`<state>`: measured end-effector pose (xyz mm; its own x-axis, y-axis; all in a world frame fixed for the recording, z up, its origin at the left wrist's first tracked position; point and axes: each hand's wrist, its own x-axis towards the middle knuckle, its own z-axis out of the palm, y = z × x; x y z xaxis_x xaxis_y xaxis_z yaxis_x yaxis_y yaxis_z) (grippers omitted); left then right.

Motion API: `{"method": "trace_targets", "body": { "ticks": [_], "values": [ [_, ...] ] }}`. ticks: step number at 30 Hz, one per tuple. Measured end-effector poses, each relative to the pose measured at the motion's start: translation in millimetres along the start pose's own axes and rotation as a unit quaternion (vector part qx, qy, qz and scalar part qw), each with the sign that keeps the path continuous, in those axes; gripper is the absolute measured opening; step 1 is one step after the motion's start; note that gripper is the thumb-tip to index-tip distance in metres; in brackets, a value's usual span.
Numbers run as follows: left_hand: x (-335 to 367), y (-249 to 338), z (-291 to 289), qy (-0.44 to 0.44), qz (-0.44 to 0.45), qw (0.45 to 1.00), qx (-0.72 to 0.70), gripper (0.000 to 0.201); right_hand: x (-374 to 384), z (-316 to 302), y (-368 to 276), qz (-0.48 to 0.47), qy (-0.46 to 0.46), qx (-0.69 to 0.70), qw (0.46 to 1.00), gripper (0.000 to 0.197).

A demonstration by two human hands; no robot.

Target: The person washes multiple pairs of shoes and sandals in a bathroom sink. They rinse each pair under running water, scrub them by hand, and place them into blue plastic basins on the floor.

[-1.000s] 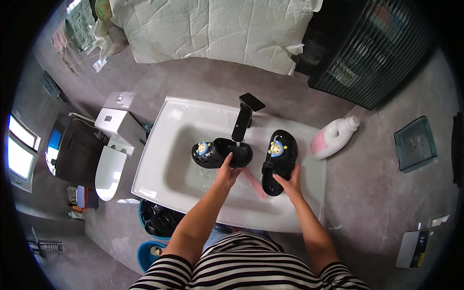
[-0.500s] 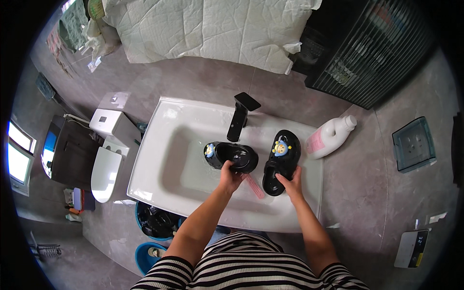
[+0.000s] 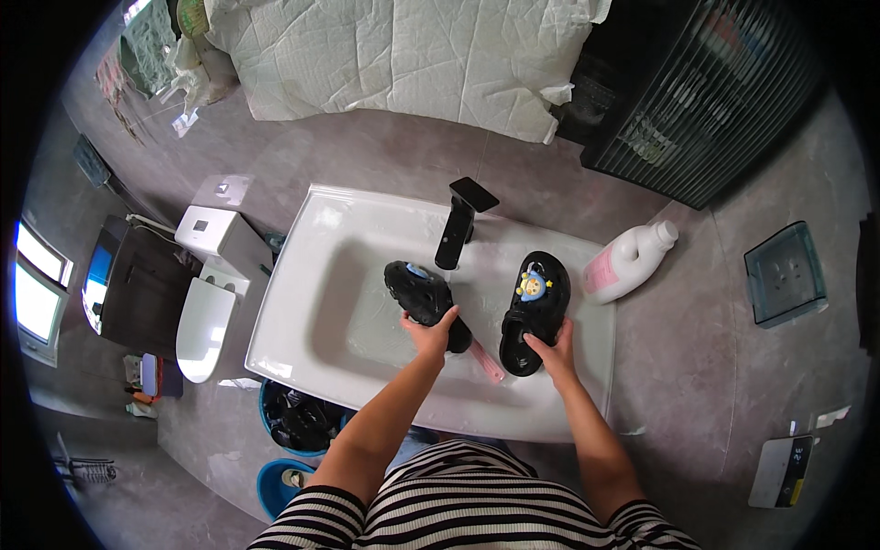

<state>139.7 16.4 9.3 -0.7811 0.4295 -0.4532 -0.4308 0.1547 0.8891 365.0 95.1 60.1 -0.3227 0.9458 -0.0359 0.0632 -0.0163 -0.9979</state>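
Note:
Over the basin of a white sink [image 3: 289,302], my left hand [image 3: 429,332] grips a black clog [image 3: 417,291] that is tilted on its side. Part of a blue charm shows along that clog's upper edge. My right hand [image 3: 555,352] holds a second black clog [image 3: 541,312] by its heel end, thumb at the opening, over the sink's right part. This one has its top facing up and carries a blue and yellow charm [image 3: 533,285]. A pink brush [image 3: 488,363] lies between the two clogs, its upper end hidden behind the left one. Water wets the basin floor.
Behind the clogs rises a black faucet [image 3: 455,229]. A white jug with a pink label [image 3: 616,268] rests at the sink's right edge. Below the sink's left front are blue tubs [image 3: 273,490], one with black footwear [image 3: 302,423]. A toilet [image 3: 206,325] stands left.
My left hand has rolled its clog from opening-up onto its side, so the outer side now shows. The right clog stays nearly in place.

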Motion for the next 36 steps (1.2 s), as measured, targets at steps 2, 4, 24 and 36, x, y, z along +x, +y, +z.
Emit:
{"method": "trace_targets", "body": {
  "ticks": [2, 4, 24, 36],
  "values": [
    [7, -9, -13, -0.007, 0.040, 0.998, 0.042, 0.113, 0, 6, -4, -0.001, -0.013, 0.009, 1.000, 0.074],
    [12, -9, -19, 0.000, 0.018, 0.987, 0.161, 0.109, 1, 8, -4, -0.001, -0.021, 0.007, 1.000, 0.073],
    [-8, -15, 26, -0.131, -0.077, 0.981, -0.121, 0.134, -3, -16, -8, 0.045, 0.022, 0.038, 0.998, 0.071],
    [7, 27, -5, -0.012, 0.060, 0.973, 0.221, 0.131, 2, -13, -7, 0.058, -0.002, 0.034, 0.998, 0.072]
  ]
}}
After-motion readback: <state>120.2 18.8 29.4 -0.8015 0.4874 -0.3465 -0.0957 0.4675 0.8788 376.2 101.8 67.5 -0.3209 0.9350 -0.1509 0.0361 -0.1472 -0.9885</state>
